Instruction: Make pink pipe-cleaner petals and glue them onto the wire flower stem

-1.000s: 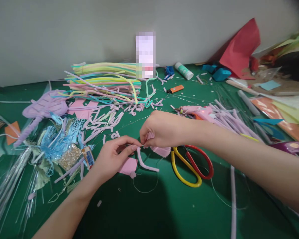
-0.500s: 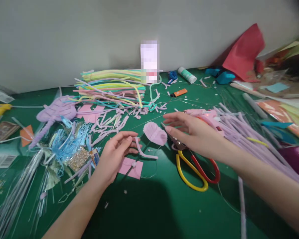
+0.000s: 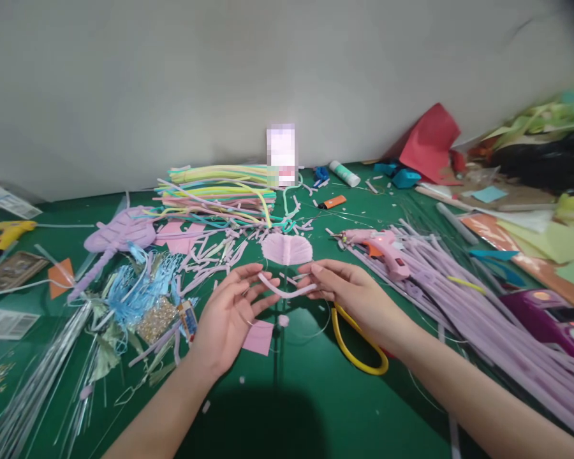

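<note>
Between my hands, a short bent lilac pipe cleaner [image 3: 286,294] curves downward. My left hand [image 3: 227,315] pinches its left end between thumb and fingertips, and my right hand [image 3: 351,287] grips the other end. Just beyond them lies a ribbed lilac fan-shaped piece [image 3: 287,248] made of pipe cleaner, with a thin dark stem running toward me. A small lilac tuft [image 3: 284,320] and a pink paper square [image 3: 258,338] are below my fingers. Under my right hand, the scissors [image 3: 361,354] show mainly their yellow handle; their blades are hidden.
A pink glue gun [image 3: 382,248] and a lilac pipe cleaner bundle [image 3: 469,312] lie to the right. Multicoloured pipe cleaners [image 3: 220,194] and cut scraps spread behind. On the left are a yellow glue gun [image 3: 9,234], blue tassels [image 3: 138,287] and a bead bag [image 3: 157,319].
My right hand has come left and down from above the scissors and taken the pipe cleaner's free end. The fan-shaped piece has turned to lie level. The view has tilted upward.
</note>
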`<state>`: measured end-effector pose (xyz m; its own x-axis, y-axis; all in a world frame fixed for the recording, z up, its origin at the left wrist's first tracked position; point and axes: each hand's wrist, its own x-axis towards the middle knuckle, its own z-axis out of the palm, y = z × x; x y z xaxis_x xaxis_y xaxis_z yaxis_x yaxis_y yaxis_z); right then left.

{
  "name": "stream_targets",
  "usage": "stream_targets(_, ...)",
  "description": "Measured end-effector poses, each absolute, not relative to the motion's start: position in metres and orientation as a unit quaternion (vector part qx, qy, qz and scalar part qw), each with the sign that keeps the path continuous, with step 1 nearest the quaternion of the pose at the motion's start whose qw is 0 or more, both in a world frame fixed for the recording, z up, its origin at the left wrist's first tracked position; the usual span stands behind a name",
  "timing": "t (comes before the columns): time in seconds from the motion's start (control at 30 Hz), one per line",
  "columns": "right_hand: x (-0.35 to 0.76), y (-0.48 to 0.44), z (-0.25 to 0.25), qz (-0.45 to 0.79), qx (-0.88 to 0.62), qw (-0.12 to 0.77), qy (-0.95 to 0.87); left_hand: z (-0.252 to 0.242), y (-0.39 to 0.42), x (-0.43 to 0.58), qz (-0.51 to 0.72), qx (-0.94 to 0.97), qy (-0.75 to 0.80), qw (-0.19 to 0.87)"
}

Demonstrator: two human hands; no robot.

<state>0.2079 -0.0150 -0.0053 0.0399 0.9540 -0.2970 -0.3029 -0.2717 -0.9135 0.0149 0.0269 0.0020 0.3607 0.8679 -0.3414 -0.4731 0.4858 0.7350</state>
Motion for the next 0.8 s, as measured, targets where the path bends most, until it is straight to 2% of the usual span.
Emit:
stream_targets(0.3,0.2028,-0.0154,0.0004,0.669,-0.456,0.511,-0.289,0.0022,0.0275,0.0092,0.348,0.251,0.363,0.827)
stream_targets(0.8,0.2045,-0.0178,-0.0046,0.686,-0.435,0.504,-0.294,0.0079,0.0234,0.0099,0.329,0.418,0.449,0.718)
